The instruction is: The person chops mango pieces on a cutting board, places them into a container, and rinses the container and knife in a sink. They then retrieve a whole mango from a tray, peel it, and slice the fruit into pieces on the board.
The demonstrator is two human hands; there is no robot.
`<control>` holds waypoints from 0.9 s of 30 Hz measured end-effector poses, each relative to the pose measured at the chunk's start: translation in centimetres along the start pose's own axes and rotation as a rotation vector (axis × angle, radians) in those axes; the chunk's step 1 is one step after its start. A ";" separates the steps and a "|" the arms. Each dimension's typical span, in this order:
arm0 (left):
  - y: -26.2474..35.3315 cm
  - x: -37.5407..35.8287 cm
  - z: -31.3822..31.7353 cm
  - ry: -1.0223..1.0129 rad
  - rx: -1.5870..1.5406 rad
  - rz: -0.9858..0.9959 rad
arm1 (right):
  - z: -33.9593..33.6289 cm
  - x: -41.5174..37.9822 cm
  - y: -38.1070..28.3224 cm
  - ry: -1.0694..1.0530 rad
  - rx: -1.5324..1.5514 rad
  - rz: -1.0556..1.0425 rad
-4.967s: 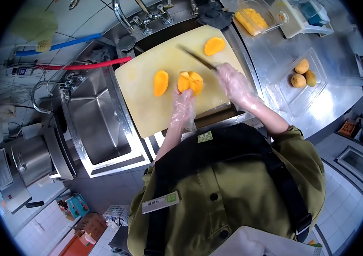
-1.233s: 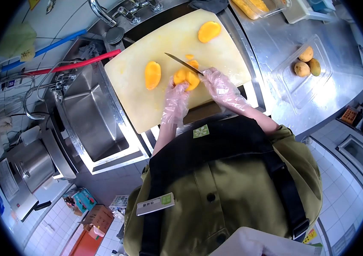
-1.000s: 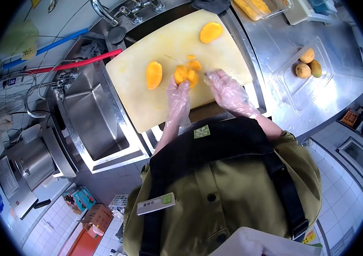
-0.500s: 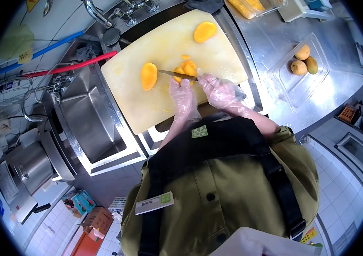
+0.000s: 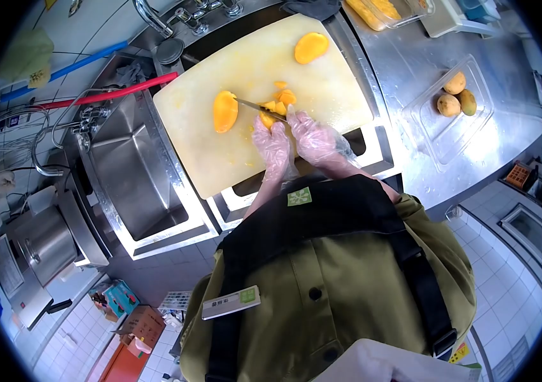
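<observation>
On a pale cutting board lie small peeled mango pieces and a knife is angled among them. My right hand, in a clear plastic glove, is closed around the knife's handle, which the fingers mostly hide. Gloved too, my left hand has its fingertips closed on a mango piece beside the blade. The blade's tip points at a smooth orange mango half on the left. Another mango half lies near the board's far edge.
The board spans a sink; a second steel basin is at the left. Faucets rise behind. On the right counter, a clear tray holds three unpeeled fruits. A glass container with yellow fruit stands at the far right.
My right hand has turned and drawn in slightly, and the knife now slants more steeply across the mango pieces. My left hand stays at the piece. The whole view has shifted a little.
</observation>
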State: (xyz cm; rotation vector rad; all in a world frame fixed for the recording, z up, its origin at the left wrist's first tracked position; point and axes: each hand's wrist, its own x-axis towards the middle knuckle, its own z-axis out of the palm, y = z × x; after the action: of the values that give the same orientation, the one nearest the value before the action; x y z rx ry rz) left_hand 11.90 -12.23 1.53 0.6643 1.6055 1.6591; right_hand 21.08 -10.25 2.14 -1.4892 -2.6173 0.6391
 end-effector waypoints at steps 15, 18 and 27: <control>-1.9 -0.4 0.0 0.098 -0.443 -0.248 | -2.3 0.3 -0.1 0.079 0.492 0.144; -0.8 0.0 0.4 0.169 -0.531 -0.284 | -4.1 -0.3 -0.6 0.027 0.386 0.172; 0.5 -0.4 0.0 0.051 -0.489 -0.168 | -4.3 -1.0 0.3 0.105 0.421 0.065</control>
State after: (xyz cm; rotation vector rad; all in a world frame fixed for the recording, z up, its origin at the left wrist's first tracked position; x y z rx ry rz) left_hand 12.09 -12.54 2.07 0.2325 1.1802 1.8537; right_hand 22.93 -9.56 6.05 -1.4315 -2.1853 1.0120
